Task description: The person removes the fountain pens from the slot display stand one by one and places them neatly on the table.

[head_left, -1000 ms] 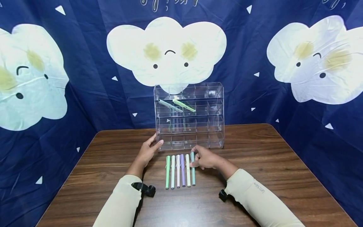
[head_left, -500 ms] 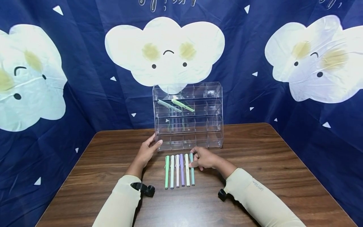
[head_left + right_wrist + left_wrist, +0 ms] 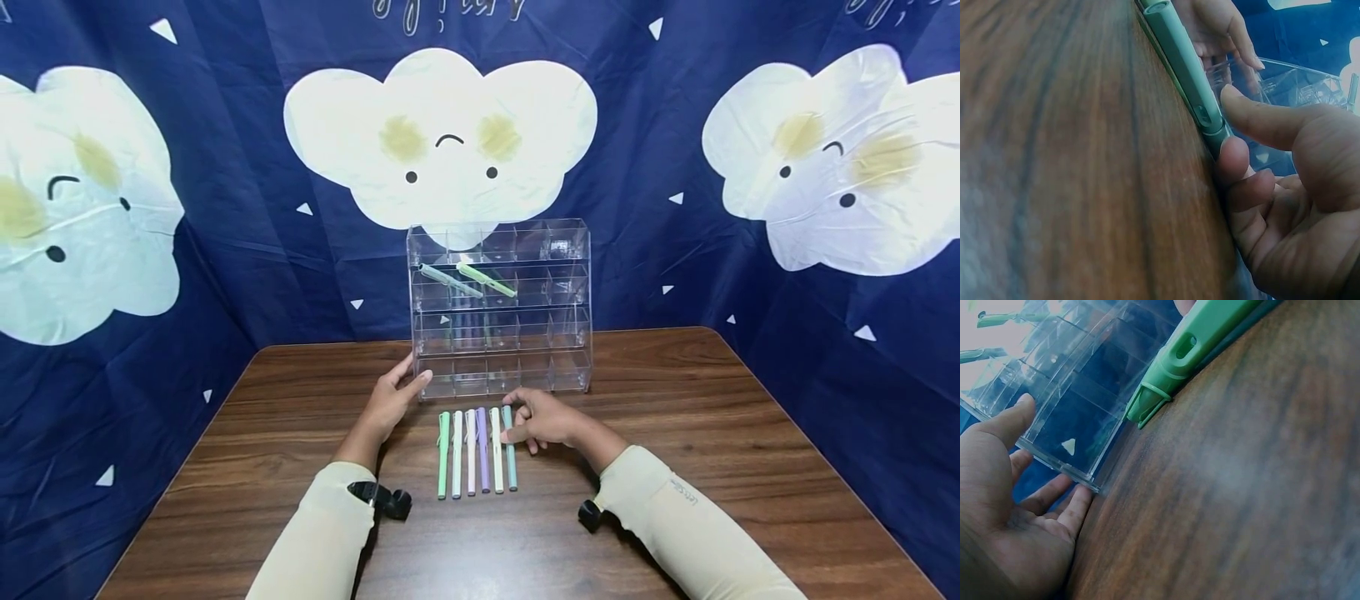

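Several pastel pens lie side by side on the wooden table (image 3: 712, 433); the green pen (image 3: 443, 454) is leftmost and the teal pen (image 3: 511, 462) rightmost. My right hand (image 3: 517, 418) pinches the teal pen's (image 3: 1182, 56) far end between thumb and forefinger, and the pen still lies flat. My left hand (image 3: 408, 383) rests, fingers straight, against the lower left corner of a clear acrylic organizer (image 3: 540, 333). The left wrist view shows that hand (image 3: 1041, 462) at the organizer's (image 3: 1079, 400) base, with the green pen (image 3: 1191, 350) nearby.
Two pale green pens (image 3: 468, 280) lie slanted in the organizer's upper left cells. A blue cloth with white clouds (image 3: 442, 133) hangs close behind and around the table. Bare wood stretches to either side of the pens.
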`<state>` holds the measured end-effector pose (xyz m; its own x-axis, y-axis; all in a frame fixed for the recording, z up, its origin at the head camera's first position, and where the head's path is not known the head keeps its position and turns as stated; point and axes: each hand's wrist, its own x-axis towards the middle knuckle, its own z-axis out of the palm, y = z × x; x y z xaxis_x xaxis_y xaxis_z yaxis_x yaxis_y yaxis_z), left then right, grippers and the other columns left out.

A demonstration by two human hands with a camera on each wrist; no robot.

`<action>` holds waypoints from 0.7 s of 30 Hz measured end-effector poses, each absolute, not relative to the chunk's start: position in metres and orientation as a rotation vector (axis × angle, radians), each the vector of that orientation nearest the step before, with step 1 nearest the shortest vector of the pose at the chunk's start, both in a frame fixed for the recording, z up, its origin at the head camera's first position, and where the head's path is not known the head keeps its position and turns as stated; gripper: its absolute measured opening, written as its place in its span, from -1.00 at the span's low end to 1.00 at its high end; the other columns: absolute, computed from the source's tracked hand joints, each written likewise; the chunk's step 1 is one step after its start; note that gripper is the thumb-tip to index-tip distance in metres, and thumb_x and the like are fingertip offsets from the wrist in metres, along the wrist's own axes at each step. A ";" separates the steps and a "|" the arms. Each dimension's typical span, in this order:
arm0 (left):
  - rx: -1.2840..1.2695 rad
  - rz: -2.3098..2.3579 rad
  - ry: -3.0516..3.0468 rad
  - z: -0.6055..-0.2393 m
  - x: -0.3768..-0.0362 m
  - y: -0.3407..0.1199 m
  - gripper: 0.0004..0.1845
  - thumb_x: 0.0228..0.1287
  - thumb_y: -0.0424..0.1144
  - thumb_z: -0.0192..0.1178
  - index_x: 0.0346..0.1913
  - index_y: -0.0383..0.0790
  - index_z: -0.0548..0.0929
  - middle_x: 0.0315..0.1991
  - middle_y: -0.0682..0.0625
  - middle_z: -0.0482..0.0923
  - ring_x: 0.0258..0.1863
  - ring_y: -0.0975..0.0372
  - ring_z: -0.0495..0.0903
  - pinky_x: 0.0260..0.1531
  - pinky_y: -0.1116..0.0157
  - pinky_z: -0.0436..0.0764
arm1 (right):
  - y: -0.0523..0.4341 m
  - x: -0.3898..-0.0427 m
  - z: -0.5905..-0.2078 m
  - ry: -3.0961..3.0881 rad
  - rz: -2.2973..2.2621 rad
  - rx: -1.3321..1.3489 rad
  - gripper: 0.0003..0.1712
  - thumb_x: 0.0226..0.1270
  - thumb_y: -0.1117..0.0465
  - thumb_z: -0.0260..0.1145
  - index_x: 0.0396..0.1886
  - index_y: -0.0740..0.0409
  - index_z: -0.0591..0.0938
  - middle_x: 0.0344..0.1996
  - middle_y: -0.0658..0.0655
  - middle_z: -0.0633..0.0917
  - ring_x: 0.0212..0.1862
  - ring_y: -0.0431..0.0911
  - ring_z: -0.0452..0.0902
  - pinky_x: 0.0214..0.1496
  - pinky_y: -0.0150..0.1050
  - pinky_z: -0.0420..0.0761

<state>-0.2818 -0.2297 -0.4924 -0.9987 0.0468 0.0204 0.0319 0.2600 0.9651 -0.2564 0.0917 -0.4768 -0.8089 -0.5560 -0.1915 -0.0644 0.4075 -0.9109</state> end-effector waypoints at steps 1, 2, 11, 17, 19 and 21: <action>0.074 1.900 2.487 -0.493 -0.282 -0.230 -0.19 0.63 0.01 0.30 0.77 0.00 0.21 0.68 -0.29 0.29 0.66 -0.16 0.33 0.61 -0.14 0.40 | 0.092 -0.256 -0.476 2.193 -1.393 -0.527 -0.11 0.36 0.24 0.61 0.55 0.36 0.37 -0.52 0.03 0.65 -0.66 -0.16 0.50 -0.63 -0.34 0.43; 0.073 1.900 2.488 -0.493 -0.282 -0.230 -0.19 0.63 0.02 0.30 0.77 0.00 0.21 0.68 -0.29 0.30 0.66 -0.16 0.34 0.60 -0.13 0.41 | 0.092 -0.256 -0.476 2.190 -1.393 -0.527 -0.09 0.35 0.24 0.62 0.56 0.36 0.36 -0.52 0.03 0.65 -0.66 -0.15 0.51 -0.63 -0.34 0.43; 0.064 1.903 2.490 -0.492 -0.284 -0.229 -0.19 0.62 0.00 0.32 0.76 0.02 0.23 0.67 -0.26 0.33 0.62 -0.13 0.41 0.54 -0.06 0.49 | 0.094 -0.255 -0.474 2.184 -1.407 -0.526 -0.04 0.34 0.27 0.62 0.60 0.39 0.32 -0.54 0.05 0.66 -0.63 -0.14 0.58 -0.60 -0.32 0.50; 0.072 1.913 2.488 -0.492 -0.281 -0.230 -0.20 0.62 0.02 0.31 0.75 0.02 0.25 0.67 -0.26 0.33 0.61 -0.13 0.42 0.51 -0.03 0.50 | 0.095 -0.253 -0.469 2.172 -1.405 -0.492 -0.05 0.41 0.18 0.60 0.62 0.39 0.31 -0.49 0.08 0.68 -0.59 -0.12 0.62 -0.56 -0.31 0.57; 0.073 1.903 2.496 -0.493 -0.281 -0.230 -0.20 0.62 0.03 0.31 0.76 0.02 0.24 0.67 -0.27 0.34 0.61 -0.14 0.43 0.50 -0.03 0.52 | 0.096 -0.252 -0.466 2.155 -1.415 -0.466 -0.05 0.44 0.15 0.58 0.62 0.37 0.30 -0.47 0.09 0.68 -0.57 -0.11 0.65 -0.53 -0.31 0.60; 0.066 1.906 2.495 -0.493 -0.281 -0.230 -0.20 0.63 0.02 0.30 0.76 0.00 0.24 0.67 -0.28 0.34 0.62 -0.15 0.42 0.51 -0.07 0.51 | 0.096 -0.252 -0.464 2.147 -1.426 -0.460 -0.06 0.45 0.13 0.57 0.62 0.38 0.30 -0.45 0.11 0.69 -0.55 -0.10 0.66 -0.52 -0.31 0.61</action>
